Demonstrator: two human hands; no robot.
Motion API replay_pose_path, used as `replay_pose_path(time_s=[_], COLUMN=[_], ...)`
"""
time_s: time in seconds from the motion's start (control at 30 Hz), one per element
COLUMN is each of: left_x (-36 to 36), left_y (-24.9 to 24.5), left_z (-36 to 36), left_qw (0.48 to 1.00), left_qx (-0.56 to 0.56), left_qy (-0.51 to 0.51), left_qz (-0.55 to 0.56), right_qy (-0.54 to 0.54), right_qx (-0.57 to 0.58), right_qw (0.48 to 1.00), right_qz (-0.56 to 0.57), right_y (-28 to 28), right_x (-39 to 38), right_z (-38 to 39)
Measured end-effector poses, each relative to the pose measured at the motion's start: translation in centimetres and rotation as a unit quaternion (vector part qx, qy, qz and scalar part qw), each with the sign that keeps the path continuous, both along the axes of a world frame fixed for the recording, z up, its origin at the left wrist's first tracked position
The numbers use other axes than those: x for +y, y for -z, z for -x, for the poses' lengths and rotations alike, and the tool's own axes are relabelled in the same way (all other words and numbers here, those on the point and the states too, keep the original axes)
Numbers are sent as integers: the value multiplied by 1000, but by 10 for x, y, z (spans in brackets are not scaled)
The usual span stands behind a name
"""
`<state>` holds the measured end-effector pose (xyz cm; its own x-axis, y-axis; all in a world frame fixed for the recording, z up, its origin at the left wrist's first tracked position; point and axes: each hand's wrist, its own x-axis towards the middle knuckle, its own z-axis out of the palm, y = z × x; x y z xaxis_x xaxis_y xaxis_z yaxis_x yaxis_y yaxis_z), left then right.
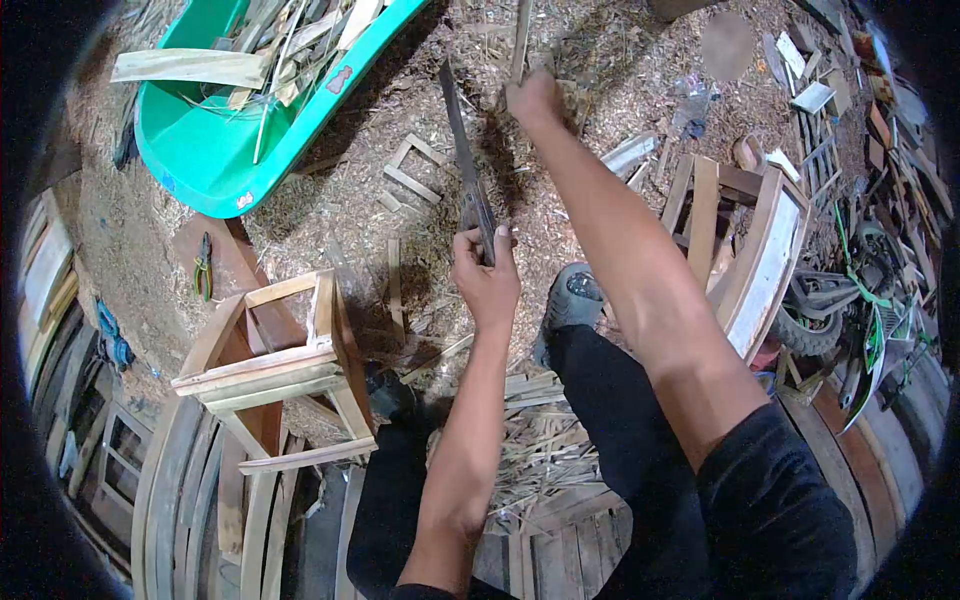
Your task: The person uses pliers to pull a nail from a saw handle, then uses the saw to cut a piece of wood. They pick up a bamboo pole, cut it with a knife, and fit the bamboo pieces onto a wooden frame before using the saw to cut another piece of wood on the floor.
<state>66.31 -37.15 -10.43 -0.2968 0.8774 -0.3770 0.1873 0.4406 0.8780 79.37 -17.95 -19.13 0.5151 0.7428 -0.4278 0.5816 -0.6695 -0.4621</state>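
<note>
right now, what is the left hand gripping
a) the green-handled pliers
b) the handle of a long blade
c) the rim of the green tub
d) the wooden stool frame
B: the left hand is closed round the handle of the long blade, which points away from the person. The pliers lie untouched off to the left, and the right hand grips a wooden strip.

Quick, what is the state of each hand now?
Left hand: closed, holding a machete.
Right hand: closed, holding a stick.
</note>
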Motion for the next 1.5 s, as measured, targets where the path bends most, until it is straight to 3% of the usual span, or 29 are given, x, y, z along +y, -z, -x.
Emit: replay_pose_path(time_s=[0.03, 0.1, 0.2, 0.27, 0.33, 0.47, 0.57, 0.67, 0.73, 0.83, 0.93, 0.97, 1.0, 1.13, 1.2, 1.23, 1.3, 1.4, 1.5], left_x=[1, -2, -6, -15, -27, -36, -20, -3, 7, 4, -7, -19, -30, -71, -88, -91, -100, -119, -143], left_y=[-5, -27, -79, -111, -158, -255, -339, -453, -509, -620, -708, -727, -744, -820, -850, -856, -856, -862, -878], left_z=[-1, 1, 6, 11, 15, 25, 45, 76, 100, 152, 195, 217, 238, 296, 320, 334, 368, 422, 470], left_qw=[1000, 999, 999, 997, 996, 993, 985, 948, 927, 903, 886, 884, 882, 804, 765, 762, 767, 774, 790], left_qx=[-18, -33, -24, -41, -76, -107, -161, -280, -328, -390, -368, -368, -368, -450, -481, -452, -426, -406, -378], left_qy=[-6, -13, 17, 29, 11, -18, -53, -107, -176, -174, -229, -236, -241, -291, -293, -344, -326, -271, -261], left_qz=[-5, 15, 38, 51, 52, 43, 43, 105, 44, -52, -165, -165, -166, -256, -314, -312, -353, -403, -406], right_qy=[2, 81, 179, 177, 250, 283, 173, 14, -54, -141, -268, -257, -247, -213, -221, -252, -310, -328, -433], right_qx=[4, 214, 454, 469, 541, 557, 580, 497, 474, 506, 472, 505, 537, 680, 691, 667, 615, 611, 452], right_qw=[1000, 972, 862, 859, 787, 777, 786, 859, 868, 846, 828, 820, 798, 692, 679, 686, 694, 689, 647], right_qz=[4, -60, -137, -106, -159, -75, -127, -121, -138, -96, -140, -87, -119, -121, -112, -144, -211, -212, -436], right_y=[-5, -25, -95, -144, -203, -339, -420, -528, -609, -718, -774, -793, -812, -904, -918, -924, -934, -954, -958], right_x=[-2, -29, -83, -121, -157, -205, -228, -223, -211, -201, -210, -215, -220, -246, -258, -265, -274, -288, -290], right_z=[-6, -12, -7, -6, 5, 27, 46, 68, 93, 132, 177, 188, 201, 256, 282, 300, 337, 387, 432])
